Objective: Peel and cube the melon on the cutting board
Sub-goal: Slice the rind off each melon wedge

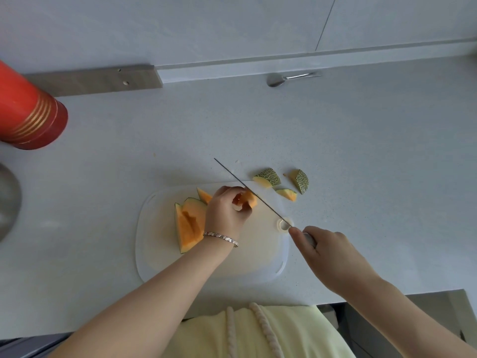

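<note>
A white cutting board lies on the counter in front of me. My left hand grips a small orange melon piece near the board's far edge. My right hand holds a knife by its handle, and the thin blade runs up-left across the melon piece. Left of my left hand, a large melon wedge with green rind lies on the board, with another wedge behind it. Three cut-off rind pieces lie on the counter just past the board's far right corner.
A stack of red cups lies on its side at the far left, above a metal bowl's edge. A metal spoon lies by the back wall. The counter's front edge runs at the lower right.
</note>
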